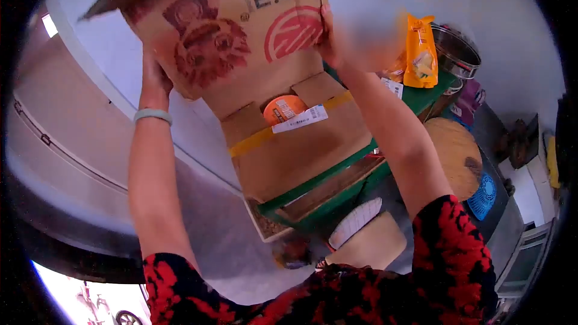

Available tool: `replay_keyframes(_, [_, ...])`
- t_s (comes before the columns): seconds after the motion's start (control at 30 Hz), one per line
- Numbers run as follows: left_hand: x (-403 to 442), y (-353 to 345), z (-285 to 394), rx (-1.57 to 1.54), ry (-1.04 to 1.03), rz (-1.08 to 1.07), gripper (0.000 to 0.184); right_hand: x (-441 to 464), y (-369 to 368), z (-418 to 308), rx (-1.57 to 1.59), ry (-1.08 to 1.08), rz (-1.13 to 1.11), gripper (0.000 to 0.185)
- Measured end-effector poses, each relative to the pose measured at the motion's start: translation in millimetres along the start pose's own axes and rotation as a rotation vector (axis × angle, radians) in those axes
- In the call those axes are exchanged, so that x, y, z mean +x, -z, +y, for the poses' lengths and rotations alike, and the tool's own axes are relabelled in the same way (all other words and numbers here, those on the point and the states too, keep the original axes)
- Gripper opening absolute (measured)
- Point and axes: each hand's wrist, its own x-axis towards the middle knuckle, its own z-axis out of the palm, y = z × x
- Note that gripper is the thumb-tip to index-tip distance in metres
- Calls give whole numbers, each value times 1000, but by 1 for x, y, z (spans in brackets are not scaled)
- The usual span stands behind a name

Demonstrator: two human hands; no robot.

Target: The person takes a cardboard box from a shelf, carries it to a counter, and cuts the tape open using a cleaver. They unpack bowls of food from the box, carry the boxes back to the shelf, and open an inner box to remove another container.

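Note:
A printed brown cardboard box (259,30) with a red mascot and a red round logo is held up in front of me. My left hand (158,75) grips its left side, fingers partly hidden behind the cardboard; a pale bangle (153,117) circles that wrist. On the right edge, my right hand (328,39) is closed around the cardboard. Directly below is an open cardboard flap (301,156) with yellow tape and a white label (300,119). An orange round lid (284,109) shows in the opening behind it. Whether flap and printed box are one piece I cannot tell.
A green-edged wooden table (325,183) stands underneath. To the right are an orange packet (420,54), a metal pot (457,48), a round wooden board (453,157) and a blue plastic basket (483,195). A white door (72,126) is on the left.

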Motion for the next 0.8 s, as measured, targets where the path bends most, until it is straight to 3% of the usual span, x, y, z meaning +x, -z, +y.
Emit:
replay_keyframes(0.07, [14, 13, -12, -9, 20, -13, 54, 6, 4, 7, 0, 9, 2, 43])
replay_keyframes(0.17, [-9, -17, -12, -31, -113, -18, 59, 16, 10, 10, -76, 2, 22, 46])
replay_keyframes(0.27, [-14, -4, -28, 350, -514, 96, 66, 24, 14, 11, -175, 20, 8, 47])
replay_keyframes(0.3, [-33, -19, -36, 1010, -665, 231, 79, 30, 24, 14, -211, 7, -18, 47])
replay_keyframes(0.43, [-30, -24, -48, 771, -607, 46, 89, -16, 11, 0, -136, -100, 116, 46])
replay_keyframes(0.53, [-20, -22, -53, 674, -516, 18, 88, -27, 53, 14, -780, -137, -357, 36])
replay_keyframes(0.63, [-23, -29, -56, 766, -516, 71, 91, -56, 34, 51, -1175, 239, -669, 31])
replay_keyframes(0.73, [-20, -30, -61, 807, -560, 85, 92, -51, 12, 69, -1771, 22, -825, 30])
replay_keyframes(0.8, [-17, -27, -65, 792, -583, 76, 92, -42, 7, 79, -1938, -34, -969, 28])
